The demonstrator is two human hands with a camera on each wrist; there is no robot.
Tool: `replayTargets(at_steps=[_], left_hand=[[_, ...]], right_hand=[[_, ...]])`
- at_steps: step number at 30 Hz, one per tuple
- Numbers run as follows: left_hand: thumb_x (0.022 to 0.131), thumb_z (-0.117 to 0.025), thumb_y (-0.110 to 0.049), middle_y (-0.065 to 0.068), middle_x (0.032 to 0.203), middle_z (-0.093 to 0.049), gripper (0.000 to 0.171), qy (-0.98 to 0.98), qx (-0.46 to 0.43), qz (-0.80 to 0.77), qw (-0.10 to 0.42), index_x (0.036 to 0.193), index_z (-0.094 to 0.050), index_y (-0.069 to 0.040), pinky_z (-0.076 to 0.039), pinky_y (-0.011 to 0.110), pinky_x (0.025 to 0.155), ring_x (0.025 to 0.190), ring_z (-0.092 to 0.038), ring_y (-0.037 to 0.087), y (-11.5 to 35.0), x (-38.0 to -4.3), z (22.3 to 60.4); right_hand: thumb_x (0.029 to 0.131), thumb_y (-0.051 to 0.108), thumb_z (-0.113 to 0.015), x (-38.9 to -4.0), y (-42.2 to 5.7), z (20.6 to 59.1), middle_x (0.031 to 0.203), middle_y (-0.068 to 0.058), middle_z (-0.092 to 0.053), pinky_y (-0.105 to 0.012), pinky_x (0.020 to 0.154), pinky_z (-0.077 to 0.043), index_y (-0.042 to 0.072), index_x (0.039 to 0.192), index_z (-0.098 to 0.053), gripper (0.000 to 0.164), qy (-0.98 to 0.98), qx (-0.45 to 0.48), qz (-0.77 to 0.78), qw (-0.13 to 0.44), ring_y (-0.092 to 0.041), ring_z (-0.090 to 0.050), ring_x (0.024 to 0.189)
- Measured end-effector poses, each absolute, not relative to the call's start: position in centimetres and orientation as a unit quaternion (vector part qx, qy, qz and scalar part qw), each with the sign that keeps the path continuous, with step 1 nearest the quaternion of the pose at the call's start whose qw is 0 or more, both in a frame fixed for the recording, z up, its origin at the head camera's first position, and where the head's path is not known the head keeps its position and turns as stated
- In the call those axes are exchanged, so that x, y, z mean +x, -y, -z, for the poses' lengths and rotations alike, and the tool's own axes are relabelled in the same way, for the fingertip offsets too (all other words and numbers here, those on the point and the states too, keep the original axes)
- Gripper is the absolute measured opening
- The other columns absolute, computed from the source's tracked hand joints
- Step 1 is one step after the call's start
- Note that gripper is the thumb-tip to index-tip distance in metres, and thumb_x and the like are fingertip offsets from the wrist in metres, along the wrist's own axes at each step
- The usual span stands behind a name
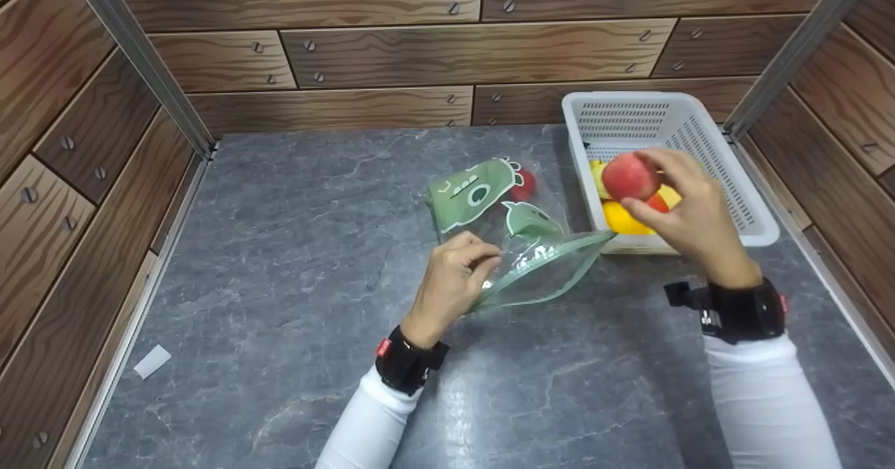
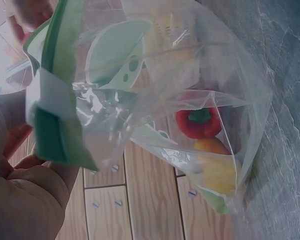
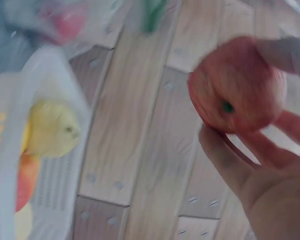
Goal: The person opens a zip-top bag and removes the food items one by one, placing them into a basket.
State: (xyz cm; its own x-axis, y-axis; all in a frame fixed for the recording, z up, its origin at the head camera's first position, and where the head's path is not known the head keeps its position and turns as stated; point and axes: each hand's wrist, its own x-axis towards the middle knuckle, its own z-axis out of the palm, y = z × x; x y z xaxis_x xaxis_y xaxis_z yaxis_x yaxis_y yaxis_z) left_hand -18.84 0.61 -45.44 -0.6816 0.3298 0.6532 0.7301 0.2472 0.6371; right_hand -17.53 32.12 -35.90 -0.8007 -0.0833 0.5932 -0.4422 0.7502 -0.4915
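In the head view my right hand (image 1: 692,210) holds a red apple (image 1: 629,177) between thumb and fingers, above the near left part of the white basket (image 1: 759,228). The right wrist view shows a small green spot on the apple (image 3: 240,85). My left hand (image 1: 454,277) pinches the rim of a clear zip bag (image 1: 535,266) with green dinosaur print, its mouth spread apart. Through the bag's plastic, the left wrist view shows a red bell pepper (image 2: 197,121) and a yellow-orange fruit (image 2: 217,170) whose kind is unclear.
Yellow and red-orange produce, including a pale yellow fruit (image 3: 52,129), lies in the basket. A small white paper slip (image 1: 152,362) lies at the left on the grey marbled table (image 1: 280,280). Wood-patterned walls (image 1: 391,56) enclose the back and sides.
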Motion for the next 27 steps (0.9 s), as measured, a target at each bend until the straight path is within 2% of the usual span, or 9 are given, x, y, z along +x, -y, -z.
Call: replayTargets(at_steps=[5,9,13,16,17,22,27], left_hand=[[0.088,-0.078,0.001,0.009,0.083,-0.068,0.007,0.764,-0.347,0.509,0.195,0.095,-0.078,0.002,-0.055,0.021,0.066,0.07,-0.064,0.017,-0.6,-18.8,45.5],[0.089,-0.077,-0.001,0.009,0.084,-0.068,0.007,0.764,-0.346,0.51,0.193,0.095,-0.078,0.002,-0.056,0.021,0.066,0.071,-0.065,0.017,-0.6,-18.7,45.5],[0.088,-0.078,0.001,0.009,0.084,-0.068,0.007,0.764,-0.345,0.509,0.195,0.095,-0.079,0.001,-0.055,0.02,0.066,0.071,-0.064,0.017,-0.6,-18.8,45.5],[0.087,-0.078,0.001,0.009,0.083,-0.068,0.007,0.763,-0.348,0.508,0.199,0.095,-0.079,0.001,-0.054,0.022,0.064,0.071,-0.064,0.017,-0.6,-18.8,45.5],[0.087,-0.078,0.001,0.009,0.083,-0.068,0.007,0.763,-0.349,0.507,0.2,0.095,-0.079,0.001,-0.054,0.022,0.064,0.071,-0.064,0.017,-0.6,-18.8,45.5],[0.088,-0.078,0.0,0.009,0.083,-0.068,0.007,0.762,-0.349,0.507,0.201,0.094,-0.079,0.002,-0.054,0.023,0.064,0.071,-0.064,0.017,-0.5,-18.8,45.5],[0.088,-0.078,-0.001,0.009,0.085,-0.069,0.008,0.764,-0.347,0.506,0.197,0.095,-0.078,0.002,-0.055,0.023,0.067,0.072,-0.065,0.018,-0.5,-18.8,45.4]], right_hand=[[0.081,-0.001,-0.082,-19.5,-34.0,37.1,0.133,-0.028,-0.058,-0.004,0.092,-0.037,-0.007,0.134,-0.06,0.059,0.899,0.083,-0.325,0.282,-0.037,-0.06,0.11],[0.084,0.003,-0.08,-20.9,-35.2,38.1,0.135,-0.03,-0.056,-0.007,0.089,-0.036,-0.007,0.138,-0.057,0.059,0.907,0.039,-0.32,0.272,-0.043,-0.058,0.112],[0.088,0.005,-0.077,-22.2,-36.1,39.2,0.136,-0.031,-0.053,-0.031,0.098,-0.048,-0.007,0.141,-0.053,0.059,0.915,-0.002,-0.314,0.253,-0.044,-0.057,0.114],[0.09,0.006,-0.075,-23.0,-36.7,39.9,0.136,-0.034,-0.052,-0.057,0.101,-0.045,-0.008,0.141,-0.051,0.058,0.923,-0.028,-0.303,0.236,-0.047,-0.053,0.116],[0.09,0.007,-0.074,-23.3,-36.9,40.2,0.137,-0.035,-0.051,-0.061,0.103,-0.043,-0.009,0.142,-0.05,0.059,0.926,-0.036,-0.299,0.228,-0.05,-0.05,0.119],[0.092,0.01,-0.072,-24.4,-37.9,41.3,0.14,-0.041,-0.046,-0.069,0.111,-0.035,-0.013,0.144,-0.045,0.063,0.94,-0.065,-0.278,0.187,-0.057,-0.043,0.127],[0.094,0.011,-0.071,-25.1,-38.7,42.3,0.14,-0.042,-0.045,-0.067,0.112,-0.035,-0.015,0.144,-0.043,0.063,0.946,-0.089,-0.268,0.159,-0.057,-0.043,0.128]])
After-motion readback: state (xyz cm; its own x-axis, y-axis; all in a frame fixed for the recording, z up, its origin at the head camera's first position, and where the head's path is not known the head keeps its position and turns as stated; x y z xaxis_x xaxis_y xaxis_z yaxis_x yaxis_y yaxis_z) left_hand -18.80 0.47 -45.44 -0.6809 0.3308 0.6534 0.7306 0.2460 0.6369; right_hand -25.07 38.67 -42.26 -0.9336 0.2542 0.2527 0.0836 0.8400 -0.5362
